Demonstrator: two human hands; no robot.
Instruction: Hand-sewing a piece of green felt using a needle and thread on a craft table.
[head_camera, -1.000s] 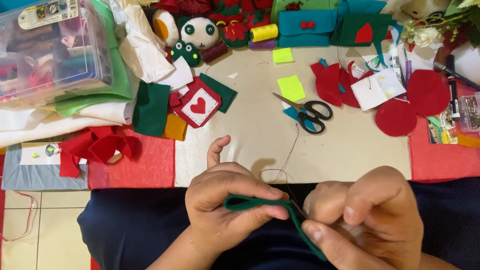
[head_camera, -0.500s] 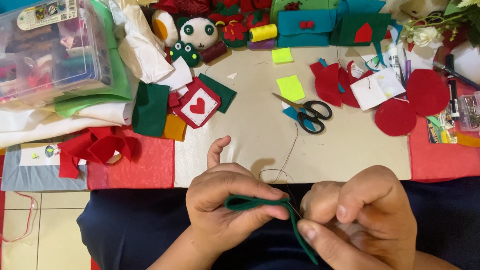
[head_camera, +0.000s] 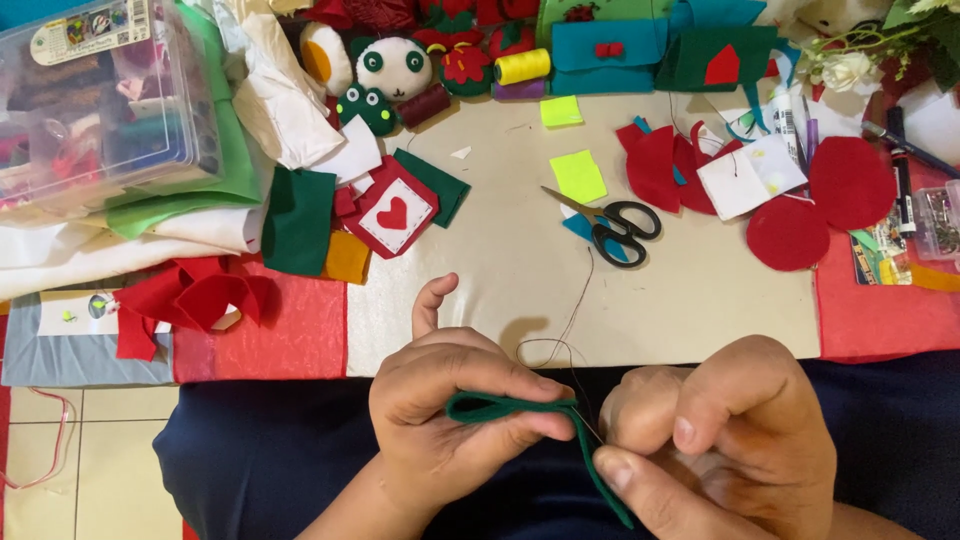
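The left hand (head_camera: 450, 415) pinches a folded dark green felt strip (head_camera: 520, 415) over the lap, just below the tabletop's (head_camera: 700, 300) near edge. The right hand (head_camera: 725, 440) is closed on the strip's lower end, seemingly around a needle; thread (head_camera: 572, 310) trails upward. Stitching well likely means keeping both layers aligned and the thread untangled.
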